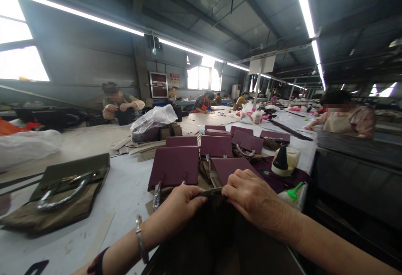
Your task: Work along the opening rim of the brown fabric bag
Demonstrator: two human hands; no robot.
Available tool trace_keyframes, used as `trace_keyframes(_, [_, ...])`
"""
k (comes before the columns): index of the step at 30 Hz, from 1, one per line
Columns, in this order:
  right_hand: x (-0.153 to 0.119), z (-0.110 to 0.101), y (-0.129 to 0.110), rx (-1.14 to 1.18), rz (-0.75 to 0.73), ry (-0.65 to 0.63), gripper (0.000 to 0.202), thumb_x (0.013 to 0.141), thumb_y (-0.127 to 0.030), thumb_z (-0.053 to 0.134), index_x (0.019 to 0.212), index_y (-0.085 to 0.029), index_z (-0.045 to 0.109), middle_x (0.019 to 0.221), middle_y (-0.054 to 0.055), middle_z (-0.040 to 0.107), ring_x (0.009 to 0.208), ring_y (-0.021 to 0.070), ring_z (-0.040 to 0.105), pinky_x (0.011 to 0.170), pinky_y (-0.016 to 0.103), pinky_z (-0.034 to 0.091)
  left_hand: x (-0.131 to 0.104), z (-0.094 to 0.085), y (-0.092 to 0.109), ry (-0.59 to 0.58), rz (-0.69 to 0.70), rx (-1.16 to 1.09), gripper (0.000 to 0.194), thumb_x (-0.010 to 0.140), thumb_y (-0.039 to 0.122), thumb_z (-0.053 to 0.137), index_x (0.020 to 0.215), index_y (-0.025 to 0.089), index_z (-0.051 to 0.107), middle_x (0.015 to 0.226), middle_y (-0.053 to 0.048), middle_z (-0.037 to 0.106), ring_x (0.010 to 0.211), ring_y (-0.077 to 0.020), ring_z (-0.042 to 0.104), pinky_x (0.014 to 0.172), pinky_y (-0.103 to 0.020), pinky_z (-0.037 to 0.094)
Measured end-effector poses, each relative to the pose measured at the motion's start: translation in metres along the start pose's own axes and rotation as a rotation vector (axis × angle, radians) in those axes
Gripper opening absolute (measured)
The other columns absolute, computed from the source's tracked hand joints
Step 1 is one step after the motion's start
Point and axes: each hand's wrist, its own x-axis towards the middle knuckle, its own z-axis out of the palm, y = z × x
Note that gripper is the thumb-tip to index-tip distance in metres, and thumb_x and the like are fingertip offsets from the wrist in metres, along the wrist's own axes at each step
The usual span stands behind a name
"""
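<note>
A dark bag piece (pixel 220 237) hangs in front of me, its upper edge between my two hands. My left hand (pixel 180 206) pinches that edge between thumb and fingers, with a silver bangle on the wrist. On the other side my right hand (pixel 251 195) grips the same edge, fingers curled over it. Just beyond my hands lie several maroon bag panels (pixel 174 164) with plastic-wrapped handles. An olive bag (pixel 67 187) with a wrapped handle rests on the table at the left.
On the white table (pixel 122 199), a black-tipped cream container (pixel 285 162) and a green tool (pixel 295 191) lie at the right. A clear plastic bag (pixel 153 122) is further back. One person (pixel 345 120) works at the right, another (pixel 121 105) at the left.
</note>
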Motion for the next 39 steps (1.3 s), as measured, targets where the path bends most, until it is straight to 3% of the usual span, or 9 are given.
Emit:
trace_keyframes(7, [-0.001, -0.001, -0.002, 0.025, 0.06, 0.013, 0.003, 0.074, -0.017, 0.06, 0.075, -0.018, 0.057, 0.078, 0.003, 0.055, 0.074, 0.0178, 0.043, 0.067, 0.029, 0.029, 0.001, 0.002, -0.003, -0.023, 0.067, -0.041, 0.027, 0.077, 0.03, 0.047, 0.092, 0.014, 0.064, 0.08, -0.002, 0.066, 0.074, -0.0173, 0.056, 0.064, -0.022, 0.041])
trace_keyframes(14, [0.004, 0.001, -0.005, -0.097, 0.133, 0.007, 0.005, 0.073, -0.02, 0.058, 0.07, -0.018, 0.057, 0.076, 0.004, 0.055, 0.075, 0.0201, 0.043, 0.068, 0.032, 0.03, -0.001, 0.001, 0.007, 0.016, 0.038, 0.13, 0.028, 0.079, 0.03, 0.042, 0.082, 0.013, 0.064, 0.071, -0.001, 0.064, 0.067, -0.0158, 0.054, 0.059, -0.021, 0.039])
trace_keyframes(19, [0.004, 0.003, -0.003, -0.098, 0.183, -0.021, 0.004, 0.071, -0.019, 0.059, 0.07, -0.019, 0.055, 0.076, 0.004, 0.054, 0.076, 0.0208, 0.044, 0.068, 0.033, 0.031, 0.002, 0.001, 0.017, -0.016, 0.032, 0.196, 0.026, 0.078, 0.026, 0.042, 0.078, 0.013, 0.063, 0.072, -0.002, 0.064, 0.068, -0.0167, 0.056, 0.058, -0.022, 0.039])
trace_keyframes(25, [0.0, 0.005, 0.002, -0.059, 0.29, 0.028, 0.011, 0.07, -0.022, 0.063, 0.07, -0.018, 0.053, 0.077, 0.005, 0.053, 0.076, 0.0215, 0.047, 0.068, 0.033, 0.037, 0.005, 0.0, 0.013, -0.031, 0.024, 0.178, 0.026, 0.078, 0.026, 0.042, 0.082, 0.014, 0.064, 0.075, -0.002, 0.066, 0.071, -0.018, 0.058, 0.061, -0.022, 0.041])
trace_keyframes(28, [-0.006, 0.006, 0.006, 0.026, 0.313, 0.025, 0.023, 0.067, -0.025, 0.068, 0.081, -0.016, 0.053, 0.083, 0.006, 0.055, 0.079, 0.0221, 0.05, 0.069, 0.033, 0.04, 0.007, -0.001, 0.011, -0.008, 0.018, 0.156, 0.026, 0.078, 0.026, 0.042, 0.084, 0.015, 0.064, 0.077, -0.002, 0.067, 0.073, -0.0181, 0.059, 0.063, -0.022, 0.043])
trace_keyframes(31, [-0.013, 0.009, 0.012, 0.174, 0.349, -0.037, 0.04, 0.066, -0.024, 0.07, 0.1, -0.016, 0.05, 0.09, 0.006, 0.058, 0.083, 0.0219, 0.054, 0.073, 0.033, 0.041, 0.008, -0.004, 0.012, -0.015, 0.078, 0.077, 0.027, 0.078, 0.023, 0.043, 0.096, 0.018, 0.063, 0.09, 0.0, 0.067, 0.085, -0.0165, 0.059, 0.076, -0.02, 0.042])
trace_keyframes(35, [-0.019, 0.011, 0.018, 0.46, 0.46, -0.239, 0.018, 0.079, -0.032, 0.055, 0.094, -0.021, 0.055, 0.08, 0.002, 0.064, 0.075, 0.0188, 0.06, 0.067, 0.027, 0.042, 0.012, -0.009, 0.008, -0.055, 0.089, 0.061, 0.027, 0.079, 0.024, 0.044, 0.095, 0.02, 0.065, 0.089, 0.001, 0.068, 0.085, -0.016, 0.059, 0.076, -0.019, 0.042])
trace_keyframes(39, [-0.021, 0.01, 0.02, 0.617, 0.45, -0.295, 0.018, 0.082, -0.032, 0.049, 0.089, -0.021, 0.062, 0.081, 0.002, 0.066, 0.077, 0.0174, 0.06, 0.069, 0.023, 0.041, 0.018, -0.013, -0.001, -0.071, 0.078, 0.069, 0.025, 0.079, 0.027, 0.044, 0.09, 0.018, 0.065, 0.084, 0.001, 0.068, 0.079, -0.0162, 0.059, 0.071, -0.019, 0.042])
